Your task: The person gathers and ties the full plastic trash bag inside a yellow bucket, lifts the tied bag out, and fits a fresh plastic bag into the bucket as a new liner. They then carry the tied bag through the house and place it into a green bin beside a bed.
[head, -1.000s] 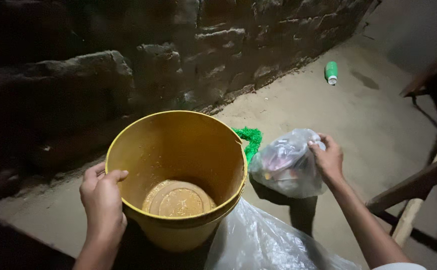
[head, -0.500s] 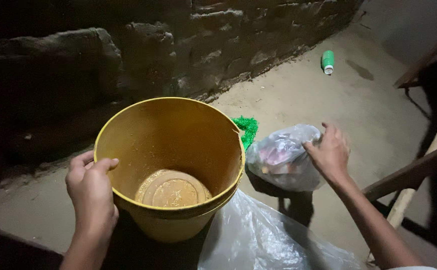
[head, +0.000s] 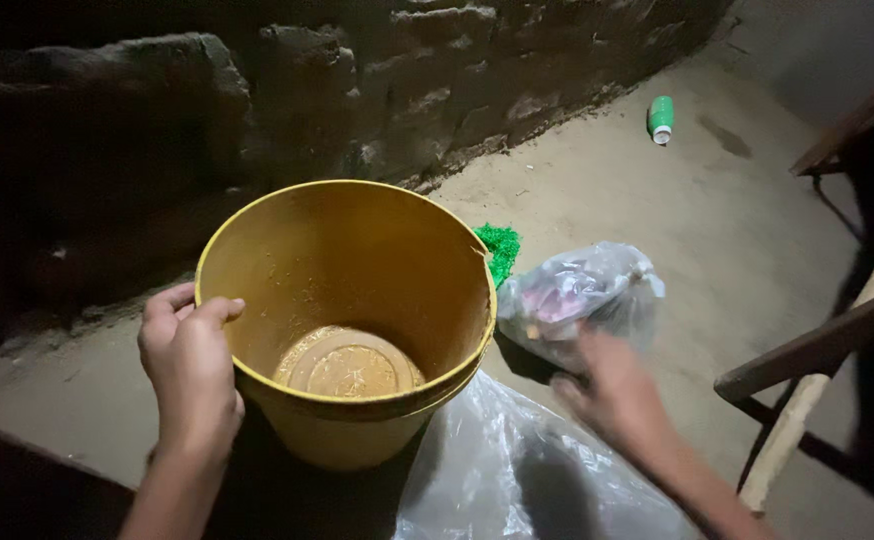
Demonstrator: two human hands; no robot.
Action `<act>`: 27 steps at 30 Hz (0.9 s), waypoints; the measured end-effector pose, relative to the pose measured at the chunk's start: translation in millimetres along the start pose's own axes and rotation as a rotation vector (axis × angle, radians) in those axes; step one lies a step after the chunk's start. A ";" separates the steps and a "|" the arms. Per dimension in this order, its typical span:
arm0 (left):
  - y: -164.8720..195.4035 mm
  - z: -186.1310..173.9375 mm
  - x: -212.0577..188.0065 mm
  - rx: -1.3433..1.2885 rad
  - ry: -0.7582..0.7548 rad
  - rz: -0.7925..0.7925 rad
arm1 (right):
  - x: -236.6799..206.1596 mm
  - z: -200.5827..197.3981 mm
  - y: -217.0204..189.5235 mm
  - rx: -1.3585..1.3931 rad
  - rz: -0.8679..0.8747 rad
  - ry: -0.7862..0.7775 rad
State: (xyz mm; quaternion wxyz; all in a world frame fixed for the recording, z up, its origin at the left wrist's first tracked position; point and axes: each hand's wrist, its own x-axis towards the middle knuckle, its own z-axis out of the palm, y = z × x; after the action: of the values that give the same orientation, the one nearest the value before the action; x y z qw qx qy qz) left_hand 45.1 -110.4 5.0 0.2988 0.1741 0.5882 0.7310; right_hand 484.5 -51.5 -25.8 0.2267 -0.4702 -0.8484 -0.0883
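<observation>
Gripping yellow bucket rim, left hand fingers curled; right hand blurred beside it, just below plastic bag, finger state unclear.

Bare dusty concrete floor, running up to a rough stone wall. Landmark: yellow bucket. Green mesh scrap lies just right of its rim. Filled clear plastic bag further right, near. Green bottle on its side, well apart, far right by the wall. Clear plastic sheet touching the bucket's lower right.
</observation>
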 end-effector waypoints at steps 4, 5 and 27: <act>-1.9 1.3 0.8 0.037 0.010 0.054 | -36.6 41.6 4.1 -0.356 0.245 -0.728; -2.7 1.7 1.5 0.058 0.017 0.085 | -41.1 52.1 9.4 -0.441 0.249 -0.754; 6.4 5.6 0.4 0.159 0.012 -0.016 | -48.8 68.7 103.5 0.300 0.626 -0.786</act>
State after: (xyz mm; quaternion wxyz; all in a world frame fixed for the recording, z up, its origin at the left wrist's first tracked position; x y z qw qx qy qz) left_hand 46.7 -106.8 12.5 0.2863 0.1881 0.6476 0.6807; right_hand 572.7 -7.4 -115.8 -0.0282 -0.6614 -0.6915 0.2890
